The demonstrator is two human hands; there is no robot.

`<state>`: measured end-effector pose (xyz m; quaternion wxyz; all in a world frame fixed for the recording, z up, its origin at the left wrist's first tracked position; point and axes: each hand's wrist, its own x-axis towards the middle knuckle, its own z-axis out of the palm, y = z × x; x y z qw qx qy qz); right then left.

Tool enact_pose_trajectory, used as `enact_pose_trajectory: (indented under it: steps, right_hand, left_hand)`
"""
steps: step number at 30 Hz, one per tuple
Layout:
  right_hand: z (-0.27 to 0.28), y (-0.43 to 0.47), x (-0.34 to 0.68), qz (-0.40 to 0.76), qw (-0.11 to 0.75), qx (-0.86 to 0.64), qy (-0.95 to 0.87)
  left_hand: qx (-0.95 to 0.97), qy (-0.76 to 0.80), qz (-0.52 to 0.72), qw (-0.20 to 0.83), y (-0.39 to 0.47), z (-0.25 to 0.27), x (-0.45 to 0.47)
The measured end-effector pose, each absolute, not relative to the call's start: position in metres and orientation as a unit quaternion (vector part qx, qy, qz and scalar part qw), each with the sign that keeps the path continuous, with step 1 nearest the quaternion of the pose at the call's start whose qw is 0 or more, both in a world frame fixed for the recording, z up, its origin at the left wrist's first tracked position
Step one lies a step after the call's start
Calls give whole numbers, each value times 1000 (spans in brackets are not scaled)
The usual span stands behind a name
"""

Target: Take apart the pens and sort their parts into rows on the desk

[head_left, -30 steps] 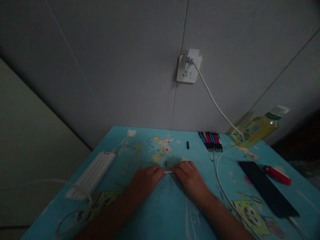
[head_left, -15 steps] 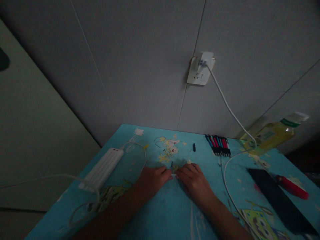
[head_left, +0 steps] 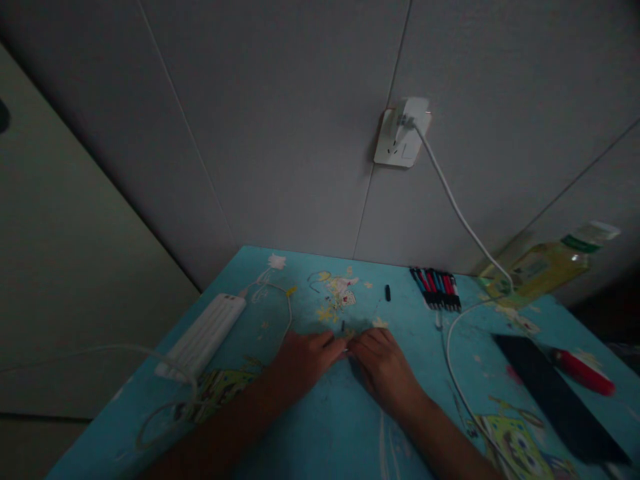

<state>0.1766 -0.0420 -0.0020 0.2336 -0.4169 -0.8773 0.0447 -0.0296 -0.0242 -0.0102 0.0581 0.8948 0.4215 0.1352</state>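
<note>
My left hand (head_left: 309,359) and my right hand (head_left: 383,363) meet over the middle of the table, fingertips almost touching. Both are closed in a pinch on a thin white rod-like piece (head_left: 346,350), of which only a sliver shows between them; its kind cannot be made out. Just beyond the fingertips lies a small dark piece (head_left: 343,326) on the cloth. Farther back is a short black cap-like piece (head_left: 387,293). A row of pens (head_left: 436,290) in black, red and blue lies at the back right.
A white power strip (head_left: 203,337) and its cable are on the left. A white cable runs from the wall socket (head_left: 397,140) down across the right side. A yellow liquid bottle (head_left: 545,270), dark flat strip (head_left: 560,397) and red-handled tool (head_left: 584,372) lie on the right.
My hands have drawn slightly closer together, so less of the white piece shows between the fingers. The view has shifted a little; the things on the table lie as before.
</note>
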Motion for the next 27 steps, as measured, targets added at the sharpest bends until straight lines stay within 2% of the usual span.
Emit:
enact_pose_trajectory:
  steps: [8, 27]
  right_hand:
    - [-12, -30, 167, -2, 233, -526, -818]
    - [-11, -18, 154, -78, 182, -561, -804]
  left_hand:
    - [845, 519, 124, 38, -13, -3, -37]
    - [823, 550, 121, 67, -12, -5, -34]
